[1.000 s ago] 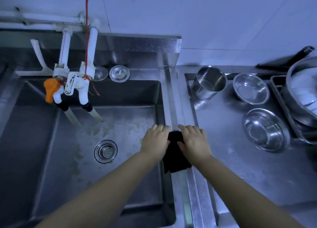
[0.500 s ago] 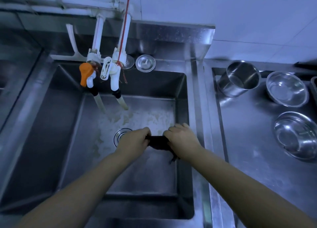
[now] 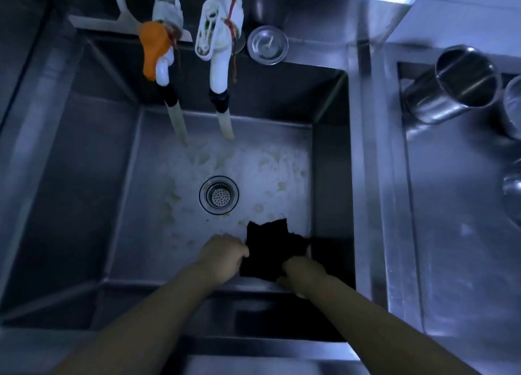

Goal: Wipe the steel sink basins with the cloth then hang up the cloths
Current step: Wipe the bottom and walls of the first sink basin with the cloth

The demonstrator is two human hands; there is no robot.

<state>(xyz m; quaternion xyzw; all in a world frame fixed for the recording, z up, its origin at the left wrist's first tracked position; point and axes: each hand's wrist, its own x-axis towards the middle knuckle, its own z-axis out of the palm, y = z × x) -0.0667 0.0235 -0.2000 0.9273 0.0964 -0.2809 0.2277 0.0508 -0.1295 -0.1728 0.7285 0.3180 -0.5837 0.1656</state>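
A dark cloth [image 3: 270, 245] is spread low in the steel sink basin [image 3: 84, 177], near the front right corner of its stained floor. My left hand [image 3: 222, 255] grips the cloth's left edge. My right hand [image 3: 300, 271] grips its lower right edge, fingers curled under the fabric. The round drain strainer [image 3: 218, 195] sits in the middle of the basin floor, just beyond the cloth.
Two white taps [image 3: 220, 64], one with an orange handle [image 3: 152, 47], hang over the basin's back. A steel sink plug [image 3: 267, 45] lies on the back ledge. A steel cup [image 3: 454, 81] lies on the right drainboard beside steel bowls [image 3: 513, 106].
Both hands carried the cloth from the basin's right rim down into the basin. The cloth, bunched between the hands before, now hangs spread open near the floor. The view moved lower and closer.
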